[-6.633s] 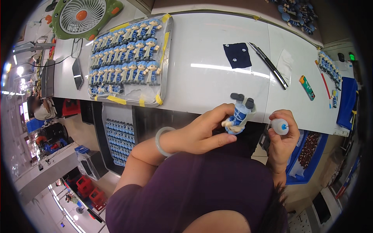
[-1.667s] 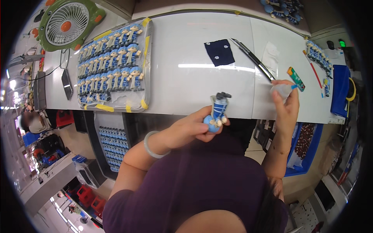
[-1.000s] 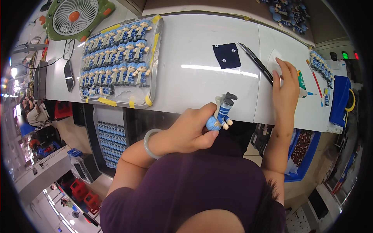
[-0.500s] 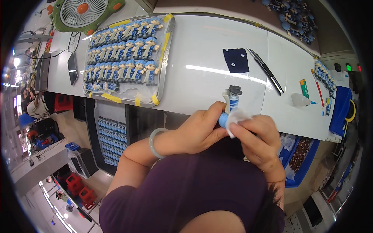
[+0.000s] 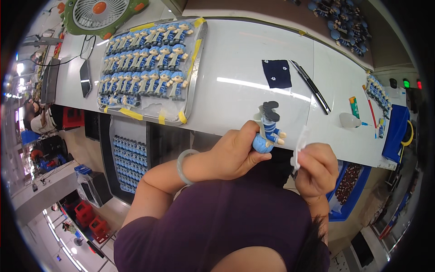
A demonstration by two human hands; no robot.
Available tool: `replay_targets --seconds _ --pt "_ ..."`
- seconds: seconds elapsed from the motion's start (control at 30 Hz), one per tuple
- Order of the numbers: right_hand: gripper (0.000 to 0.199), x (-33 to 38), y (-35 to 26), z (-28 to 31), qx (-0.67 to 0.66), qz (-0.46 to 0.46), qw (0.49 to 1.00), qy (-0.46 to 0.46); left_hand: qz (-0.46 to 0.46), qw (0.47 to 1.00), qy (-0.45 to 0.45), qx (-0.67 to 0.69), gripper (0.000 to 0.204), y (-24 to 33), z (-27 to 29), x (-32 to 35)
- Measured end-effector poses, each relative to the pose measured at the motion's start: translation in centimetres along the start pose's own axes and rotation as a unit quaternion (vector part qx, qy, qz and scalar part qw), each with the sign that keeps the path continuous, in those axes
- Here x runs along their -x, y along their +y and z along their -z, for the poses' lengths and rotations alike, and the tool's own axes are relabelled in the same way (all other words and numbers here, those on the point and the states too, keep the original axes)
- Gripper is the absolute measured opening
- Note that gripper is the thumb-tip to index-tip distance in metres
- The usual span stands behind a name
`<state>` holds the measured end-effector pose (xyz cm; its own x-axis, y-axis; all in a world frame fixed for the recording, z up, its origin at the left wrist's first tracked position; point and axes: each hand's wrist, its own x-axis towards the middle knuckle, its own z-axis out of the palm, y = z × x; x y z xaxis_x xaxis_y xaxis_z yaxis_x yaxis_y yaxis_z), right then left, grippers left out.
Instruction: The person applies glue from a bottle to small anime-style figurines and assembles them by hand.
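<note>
My left hand [image 5: 242, 149] is closed on a small figurine [image 5: 270, 129] with light-blue hair, blue clothes and dark feet. It is held upside down, with its feet toward the far side and its hair against my fingers. To the right of it, my right hand [image 5: 316, 168] pinches a white wipe [image 5: 301, 147], apart from the figurine. Beyond both hands a dark-blue patterned cloth [image 5: 277, 74] and a black pen-like tool [image 5: 311, 88] lie on the white table [image 5: 226, 104].
At the far left stands a tray [image 5: 197, 59] of similar figurines, with a green fan [image 5: 100, 13] behind. Below it is a dark crate [image 5: 130, 163] of more pieces. A clear bottle [image 5: 349, 120] and a blue bin [image 5: 346, 204] are at the right.
My right hand has drawn the white wipe off the figurine and moved right. The figurine has turned in my left hand, so its arms and both feet now show.
</note>
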<state>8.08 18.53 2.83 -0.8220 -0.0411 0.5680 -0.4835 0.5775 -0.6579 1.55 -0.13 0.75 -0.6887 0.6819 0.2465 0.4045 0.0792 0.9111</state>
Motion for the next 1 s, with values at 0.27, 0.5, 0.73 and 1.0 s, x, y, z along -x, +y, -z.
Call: replay_targets --seconds 0.27,0.5,0.73,1.0 --pt "0.034 -0.6 2.6 -1.3 0.067 0.001 0.997 -0.029 0.03 0.998 -0.036 0.031 0.042 -0.1 -0.3 0.4" --pt "0.022 -1.2 4.4 0.7 0.092 -0.084 0.984 0.128 0.065 0.995 -0.08 0.014 0.046 0.6 0.7 0.3" --pt "0.032 -2.8 6.4 1.5 0.224 -0.132 0.949 0.178 0.08 0.993 -0.081 0.026 0.047 0.6 0.9 0.1" --pt "0.024 -2.6 0.5 -0.9 -0.116 -0.064 0.98 -0.148 0.12 0.978 -0.105 0.135 0.029 -0.2 1.6 0.3"
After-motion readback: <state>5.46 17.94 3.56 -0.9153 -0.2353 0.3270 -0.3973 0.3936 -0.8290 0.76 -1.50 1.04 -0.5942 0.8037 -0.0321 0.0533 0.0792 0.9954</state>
